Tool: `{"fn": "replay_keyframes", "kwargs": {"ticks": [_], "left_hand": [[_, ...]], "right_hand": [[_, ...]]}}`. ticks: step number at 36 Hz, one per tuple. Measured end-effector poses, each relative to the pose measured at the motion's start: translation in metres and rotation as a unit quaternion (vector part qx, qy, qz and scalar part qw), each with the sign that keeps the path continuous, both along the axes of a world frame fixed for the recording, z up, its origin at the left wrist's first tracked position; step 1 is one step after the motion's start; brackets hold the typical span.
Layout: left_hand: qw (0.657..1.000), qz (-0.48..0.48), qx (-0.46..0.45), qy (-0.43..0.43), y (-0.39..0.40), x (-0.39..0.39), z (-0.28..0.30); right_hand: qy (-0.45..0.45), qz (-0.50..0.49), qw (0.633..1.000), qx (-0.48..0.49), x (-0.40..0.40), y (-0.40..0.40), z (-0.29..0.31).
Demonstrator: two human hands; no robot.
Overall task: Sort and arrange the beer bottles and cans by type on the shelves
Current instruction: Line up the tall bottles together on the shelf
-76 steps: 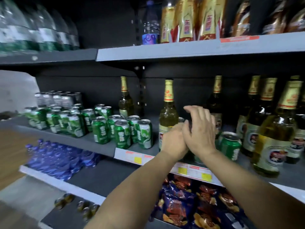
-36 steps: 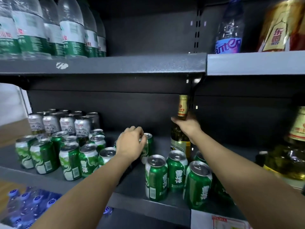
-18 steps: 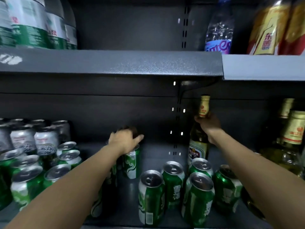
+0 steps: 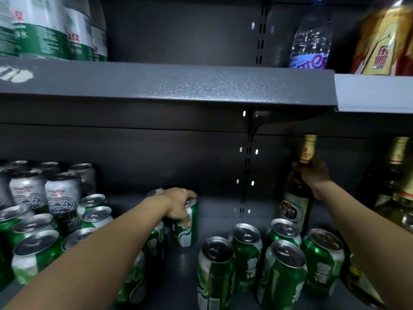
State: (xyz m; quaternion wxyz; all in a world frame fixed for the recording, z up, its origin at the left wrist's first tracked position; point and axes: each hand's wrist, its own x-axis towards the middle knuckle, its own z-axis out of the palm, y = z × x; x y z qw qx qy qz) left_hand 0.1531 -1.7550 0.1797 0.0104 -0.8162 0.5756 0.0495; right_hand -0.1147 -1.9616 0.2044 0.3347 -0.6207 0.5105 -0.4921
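Inspecting scope: one dark metal shelf (image 4: 223, 211) bay, head view, items listed left to right.
Upper shelf, left: water bottles (image 4: 42, 27) with green-and-white labels stand in a row; print is blurred.
Far left, rear: silver cans (image 4: 44, 193) with blue-patterned bands stand upright near the back panel.
Near left: green cans (image 4: 33, 251) stand packed together in front of the silver ones, tops up; several are blurred.
Left hand (image 4: 178, 204): reaches in from above, fingers curled down over the top and side of one green can (image 4: 185, 229), gripping it.
Held can position: upright, at mid-depth, at the right edge of the left-hand group; whether its base touches the shelf cannot be told.
Centre gap: bare shelf between the held can and the next group.
Right of centre: cluster of green cans (image 4: 268, 260), five showing, upright near the front edge, close together.
Beer bottle (image 4: 297, 198): amber-green glass, gold foil neck, red-and-white label, upright just behind the cluster, right of the slotted upright (image 4: 245, 171).
Right hand (image 4: 312, 173): wrapped around that bottle's neck below the foil, clamped on it.
Far right: further gold-necked bottles (image 4: 400, 175), partly out of frame and blurred.
Upper shelf, right: clear bottle with purple-blue label (image 4: 310, 41), then a gold-and-red package (image 4: 384, 41).
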Motion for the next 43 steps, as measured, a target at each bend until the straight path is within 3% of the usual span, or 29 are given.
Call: {"fn": "replay_keyframes", "kwargs": {"ticks": [3,6,10,12,14,16,19,24,30,35,43], "left_hand": [[1.000,0.014,-0.027,-0.009,-0.004,-0.003,-0.002],[0.998,0.024,-0.061,-0.012,-0.014,-0.009,-0.008],[0.995,0.022,-0.079,-0.053,-0.034,-0.018,-0.012],[0.995,0.021,-0.078,-0.053,-0.043,-0.024,-0.013],[0.997,0.019,-0.065,-0.048,-0.050,-0.028,-0.013],[0.999,0.007,-0.040,-0.030,-0.051,-0.028,-0.008],[0.999,-0.011,-0.004,0.051,-0.045,-0.015,0.005],[0.995,0.038,-0.011,0.091,-0.018,0.032,0.025],[0.990,0.063,0.049,0.112,0.015,0.060,0.021],[0.992,0.058,-0.019,0.113,0.012,0.070,0.008],[0.993,0.068,-0.088,0.027,0.004,0.083,0.003]], "right_hand": [[0.060,-0.087,0.994,-0.029,0.002,0.008,-0.002],[0.067,-0.236,0.952,-0.186,0.004,0.040,0.004],[0.111,-0.112,0.912,-0.378,0.025,0.070,0.007],[0.180,-0.002,0.919,-0.351,0.039,0.075,0.009],[0.306,0.116,0.910,-0.253,0.058,0.082,0.009],[0.389,0.219,0.879,-0.166,0.079,0.087,0.004],[0.465,0.292,0.828,-0.113,0.107,0.100,-0.003],[0.494,0.325,0.802,-0.080,0.143,0.108,-0.013],[0.541,0.266,0.792,-0.092,0.165,0.102,-0.022],[0.540,0.271,0.792,-0.089,0.165,0.100,-0.023],[0.521,0.303,0.797,-0.051,0.170,0.095,-0.023]]}}
